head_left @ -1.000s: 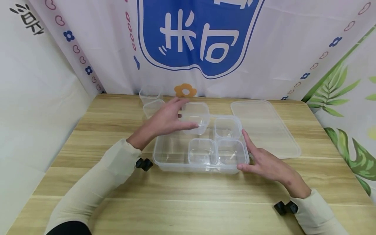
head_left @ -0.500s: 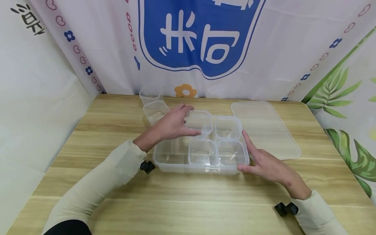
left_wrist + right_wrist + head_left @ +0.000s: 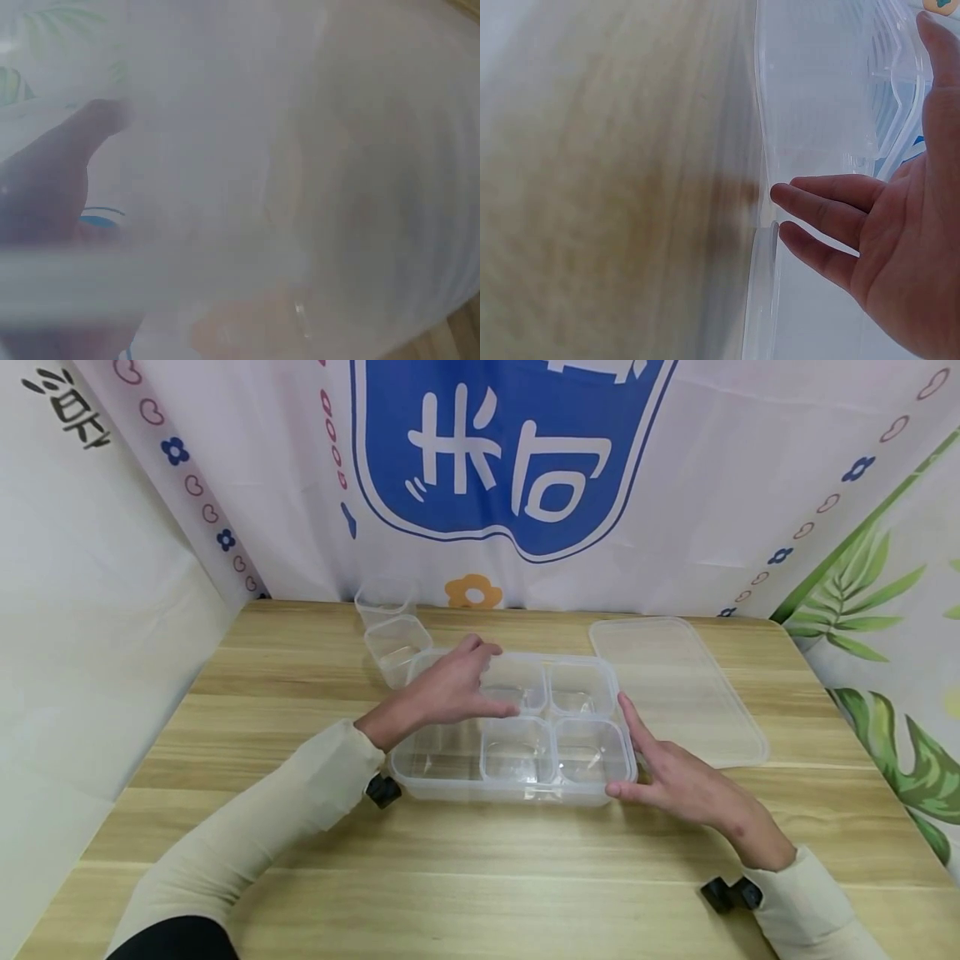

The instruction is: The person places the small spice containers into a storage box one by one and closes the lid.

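A large clear plastic box (image 3: 457, 789) sits mid-table, with small clear plastic containers in its right and middle parts. My left hand (image 3: 450, 685) reaches over the box and holds a small container (image 3: 519, 683) in the back middle spot, thumb at its front rim and fingers at its back. Beside it are the back right container (image 3: 581, 681), the front right container (image 3: 591, 750) and the front middle container (image 3: 517, 750). My right hand (image 3: 682, 777) rests against the box's right side, its fingers straight in the right wrist view. The left wrist view is mostly blurred by clear plastic.
Behind the box's left corner stand two more small containers, a nearer one (image 3: 397, 643) and a farther one (image 3: 384, 602). A flat translucent lid (image 3: 690, 685) lies to the right. A printed cloth (image 3: 300, 485) hangs along the table's back edge.
The small container in my left hand has come toward me and down into the back middle spot of the box. My right hand has stayed at the box's right side.
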Demonstrator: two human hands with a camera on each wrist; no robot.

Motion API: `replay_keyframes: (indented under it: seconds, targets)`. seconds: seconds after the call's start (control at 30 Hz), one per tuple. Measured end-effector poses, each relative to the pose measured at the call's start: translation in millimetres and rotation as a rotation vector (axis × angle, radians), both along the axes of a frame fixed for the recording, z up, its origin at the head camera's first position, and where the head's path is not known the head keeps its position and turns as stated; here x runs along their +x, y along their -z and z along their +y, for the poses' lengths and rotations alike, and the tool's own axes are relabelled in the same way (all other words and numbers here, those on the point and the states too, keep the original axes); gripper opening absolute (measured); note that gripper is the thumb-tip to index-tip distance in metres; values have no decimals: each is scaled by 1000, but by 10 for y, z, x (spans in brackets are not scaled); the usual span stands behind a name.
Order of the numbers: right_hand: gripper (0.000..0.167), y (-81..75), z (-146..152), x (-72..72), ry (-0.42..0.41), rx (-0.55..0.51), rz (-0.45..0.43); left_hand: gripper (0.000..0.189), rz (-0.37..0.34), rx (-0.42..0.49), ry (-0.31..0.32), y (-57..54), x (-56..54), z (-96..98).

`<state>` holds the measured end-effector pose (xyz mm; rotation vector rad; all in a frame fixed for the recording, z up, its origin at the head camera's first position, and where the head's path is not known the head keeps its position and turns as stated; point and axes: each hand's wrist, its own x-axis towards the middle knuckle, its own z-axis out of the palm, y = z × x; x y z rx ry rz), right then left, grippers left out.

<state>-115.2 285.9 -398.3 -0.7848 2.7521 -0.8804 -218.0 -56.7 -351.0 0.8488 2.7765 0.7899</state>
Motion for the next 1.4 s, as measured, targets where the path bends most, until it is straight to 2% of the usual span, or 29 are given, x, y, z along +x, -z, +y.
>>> replay_keyframes:
  seconds: [0.53,0.8,1.4]
  targets:
    - [114,-8,-3,20,2,12,6,97,-18,35,21,58,8,-27]
    - [114,-14,-7,15,-2,7,2,97,-19,-39,19,70,16,-24]
    - [113,15,-7,8,0,11,1,95,-8,-81,20,66,37,-36]
